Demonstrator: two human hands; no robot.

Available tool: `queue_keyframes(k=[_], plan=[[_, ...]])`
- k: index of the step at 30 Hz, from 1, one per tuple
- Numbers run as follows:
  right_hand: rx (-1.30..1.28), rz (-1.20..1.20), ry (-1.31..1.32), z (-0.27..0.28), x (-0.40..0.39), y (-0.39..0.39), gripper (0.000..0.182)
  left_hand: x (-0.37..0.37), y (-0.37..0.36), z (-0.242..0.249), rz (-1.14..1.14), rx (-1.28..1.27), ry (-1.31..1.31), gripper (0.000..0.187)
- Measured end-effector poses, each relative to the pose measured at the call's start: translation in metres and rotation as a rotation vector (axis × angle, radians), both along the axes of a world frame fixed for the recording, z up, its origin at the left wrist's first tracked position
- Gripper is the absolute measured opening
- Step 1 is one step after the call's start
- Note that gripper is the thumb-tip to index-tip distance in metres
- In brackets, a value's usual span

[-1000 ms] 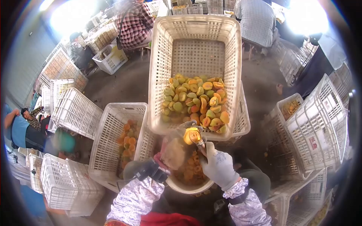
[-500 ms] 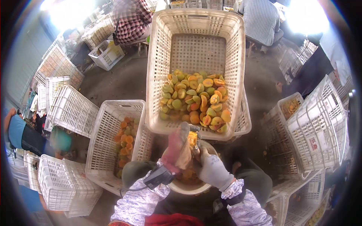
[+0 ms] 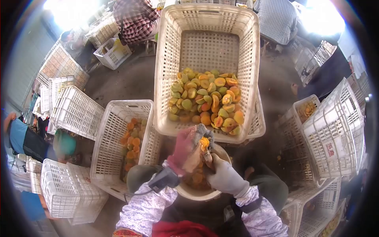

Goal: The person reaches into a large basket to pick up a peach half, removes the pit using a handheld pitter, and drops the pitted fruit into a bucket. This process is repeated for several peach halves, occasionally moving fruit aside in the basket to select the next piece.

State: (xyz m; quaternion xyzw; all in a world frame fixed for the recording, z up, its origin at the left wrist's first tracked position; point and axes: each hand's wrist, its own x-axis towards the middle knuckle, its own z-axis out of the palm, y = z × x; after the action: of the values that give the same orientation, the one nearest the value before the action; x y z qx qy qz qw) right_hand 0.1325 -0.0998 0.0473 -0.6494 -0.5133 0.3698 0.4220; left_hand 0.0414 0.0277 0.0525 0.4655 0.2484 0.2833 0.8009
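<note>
My left hand point(image 3: 185, 152), in a dark red glove with grey fingertips, is closed around an orange peach half point(image 3: 204, 143). My right hand point(image 3: 227, 177), in a pale grey glove, grips a small metal-tipped tool point(image 3: 208, 158) held right against the fruit; its exact kind is partly hidden by the fingers. Both hands are above a round white bucket point(image 3: 197, 196) with orange fruit pieces inside. Just beyond them, a big white plastic crate point(image 3: 167, 83) holds many halved peaches point(image 3: 203, 98), green-skinned and orange-fleshed, gathered at its near end.
Another crate point(image 3: 102, 158) with orange halves stands to the left. Stacked white crates point(image 3: 329, 146) rise on the right, and more point(image 3: 63, 193) on the far left. Several people work around, one in a checked shirt point(image 3: 136, 19). My knees flank the bucket.
The view has shifted slightly. My left hand has turned a little around the peach half, and my right hand with the tool has moved slightly right, staying close to the fruit.
</note>
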Motion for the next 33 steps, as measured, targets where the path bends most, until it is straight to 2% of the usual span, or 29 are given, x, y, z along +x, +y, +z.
queue_keyframes(k=[1, 2, 4, 6, 8, 9, 11, 14, 15, 16, 17, 18, 19, 20, 21, 23, 24, 25, 26, 27, 28, 30, 31, 33], plan=[[0.038, -0.045, -0.106, -0.003, -0.002, 0.001, 0.021, 0.003, -0.008, -0.002, 0.143, 0.092, 0.031, 0.031], [0.039, -0.044, -0.103, -0.003, -0.003, 0.002, 0.021, 0.003, -0.013, -0.004, 0.285, 0.184, 0.064, 0.031], [0.033, -0.031, -0.005, -0.004, -0.005, 0.003, 0.022, -0.002, -0.013, -0.014, 0.237, 0.086, 0.054, 0.031], [0.049, -0.017, -0.052, -0.003, -0.005, 0.003, 0.022, -0.005, -0.008, -0.02, 0.19, -0.008, 0.035, 0.031], [0.066, 0.005, -0.103, -0.003, -0.002, 0.004, 0.022, -0.009, -0.005, -0.019, 0.176, 0.984, 0.103, 0.028], [-0.018, 0.012, -0.105, -0.004, -0.001, 0.004, 0.022, -0.009, -0.003, -0.015, 0.178, 0.984, 0.105, 0.028], [-0.106, 0.016, -0.101, -0.003, 0.001, 0.003, 0.023, -0.01, -0.001, -0.007, -0.032, -0.361, -0.049, 0.024], [-0.21, 0.074, 0.004, 0.0, 0.004, 0.004, 0.025, -0.01, -0.002, -0.003, -0.079, -0.33, -0.066, 0.024], [-0.084, 0.067, -0.08, -0.011, 0.003, 0.003, 0.023, -0.009, -0.003, -0.006, -0.074, -0.327, -0.071, 0.024], [0.042, 0.058, -0.158, -0.017, 0.002, 0.002, 0.022, -0.007, -0.007, -0.013, 0.025, -0.348, -0.095, 0.026], [0.041, 0.055, -0.151, -0.013, 0.001, 0.003, 0.022, -0.006, -0.011, -0.012, 0.12, -0.372, -0.113, 0.027], [-0.06, 0.096, 0.065, -0.003, 0.002, 0.004, 0.018, -0.006, -0.012, -0.01, 0.115, -0.374, -0.105, 0.027], [-0.159, 0.138, 0.278, 0.005, 0.003, 0.005, 0.014, -0.005, -0.011, -0.006, 0.113, -0.209, -0.019, 0.028], [-0.159, 0.138, 0.278, 0.008, 0.004, 0.004, 0.014, -0.004, -0.01, 0.001, 0.114, -0.044, 0.062, 0.029], [-0.187, 0.139, 0.32, 0.009, 0.006, 0.004, 0.017, -0.004, -0.007, 0.006, 0.118, -0.044, 0.059, 0.029], [-0.225, 0.144, 0.36, 0.017, 0.011, 0.001, 0.021, -0.009, -0.002, 0.011, -0.108, -0.117, -0.015, 0.029], [-0.338, 0.192, 0.47, 0.023, 0.014, 0.0, 0.019, -0.011, 0.001, 0.01, -0.166, 0.099, 0.028, 0.029], [-0.447, 0.238, 0.582, 0.025, 0.016, -0.001, 0.017, -0.012, -0.001, 0.013, -0.171, 0.097, 0.032, 0.029], [-0.445, 0.235, 0.587, 0.024, 0.017, -0.002, 0.017, -0.013, -0.004, 0.018, -0.131, 0.279, -0.011, 0.029], [-0.454, 0.288, 0.703, 0.022, 0.018, -0.002, 0.017, -0.013, -0.006, 0.02, -0.086, 0.46, -0.057, 0.03], [-0.465, 0.342, 0.817, 0.02, 0.019, -0.002, 0.016, -0.013, -0.006, 0.015, -0.084, 0.459, -0.056, 0.03], [-0.472, 0.346, 0.758, 0.019, 0.021, -0.001, 0.016, -0.012, -0.003, 0.001, -0.142, -0.1, -0.117, 0.032], [-0.477, 0.351, 0.699, 0.019, 0.02, 0.0, 0.016, -0.015, -0.003, -0.002, -0.137, -0.102, -0.117, 0.032], [-0.447, 0.308, 0.756, 0.016, 0.013, -0.004, 0.016, -0.011, 0.0, 0.0, -0.167, 0.066, -0.025, 0.033]])
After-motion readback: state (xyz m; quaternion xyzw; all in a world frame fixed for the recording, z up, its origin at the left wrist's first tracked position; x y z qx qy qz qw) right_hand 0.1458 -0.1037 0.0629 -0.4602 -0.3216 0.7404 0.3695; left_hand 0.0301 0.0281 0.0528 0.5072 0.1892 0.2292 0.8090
